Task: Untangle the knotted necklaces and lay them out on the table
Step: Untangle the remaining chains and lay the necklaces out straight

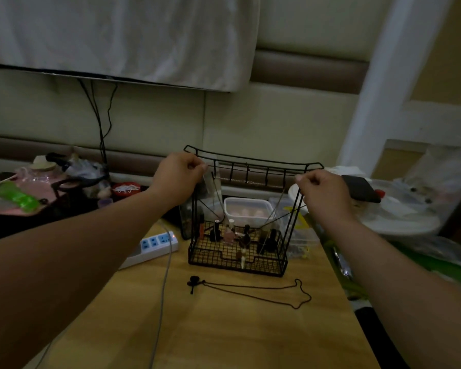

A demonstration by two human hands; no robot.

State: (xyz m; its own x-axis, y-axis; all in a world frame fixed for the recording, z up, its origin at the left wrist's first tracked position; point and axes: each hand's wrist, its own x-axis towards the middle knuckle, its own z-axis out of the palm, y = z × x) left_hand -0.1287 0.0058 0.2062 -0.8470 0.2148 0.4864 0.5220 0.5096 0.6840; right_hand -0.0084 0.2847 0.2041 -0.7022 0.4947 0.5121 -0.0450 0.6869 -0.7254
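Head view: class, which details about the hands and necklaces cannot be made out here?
Head view: left hand and right hand curl over their fingertips, hiding the pinch.
Head view: held chain too thin, dim; knots lost against wire rack.
Head view: cord necklace pendant too dark.

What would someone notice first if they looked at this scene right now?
The left hand and right hand are up mid-frame, pinching a thin chain necklace stretched between them in front of a black wire rack. Nearer the camera, a dark cord necklace lies spread on the wooden table.
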